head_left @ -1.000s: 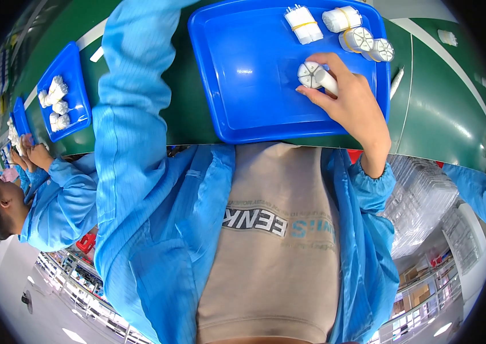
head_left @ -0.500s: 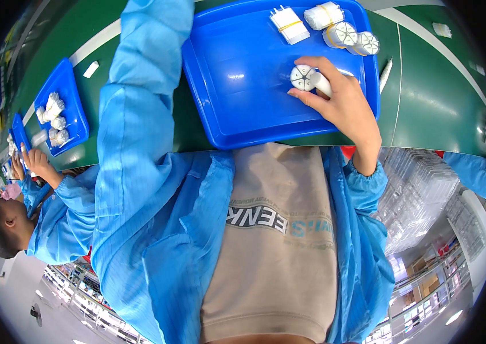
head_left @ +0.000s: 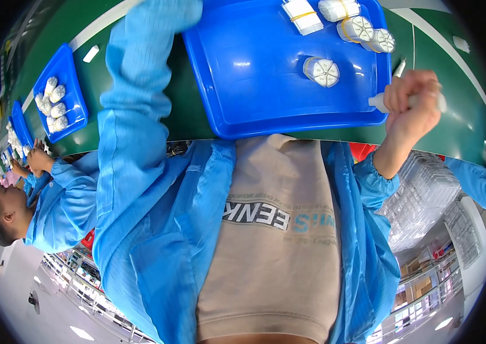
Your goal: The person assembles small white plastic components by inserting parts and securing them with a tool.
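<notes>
My right hand (head_left: 410, 102) is closed around a white tube-like piece (head_left: 376, 102) at the right edge of the blue tray (head_left: 249, 86). One end of the piece sticks out over the tray's rim; my fingers hide its middle. A round bundle of white wedge-shaped pieces (head_left: 322, 72), held by a band, lies alone in the tray. Farther back in it are a flat banded bundle (head_left: 302, 17) and several round banded bundles (head_left: 357, 29). My left arm (head_left: 135, 86) reaches up past the tray's left side, and its hand is out of the picture.
Another white piece (head_left: 400, 67) lies on the green table (head_left: 455, 123) beyond my right hand. At left, a smaller blue tray (head_left: 71, 66) holds several white bundles, with a loose white piece (head_left: 90, 54) nearby. A co-worker (head_left: 54, 195) sits at far left. Clear plastic trays (head_left: 426, 195) are stacked at right.
My right hand has let go of the round bundle, leaving it in the tray, and moved right over the tray's edge with the white piece. The co-worker's hands have shifted.
</notes>
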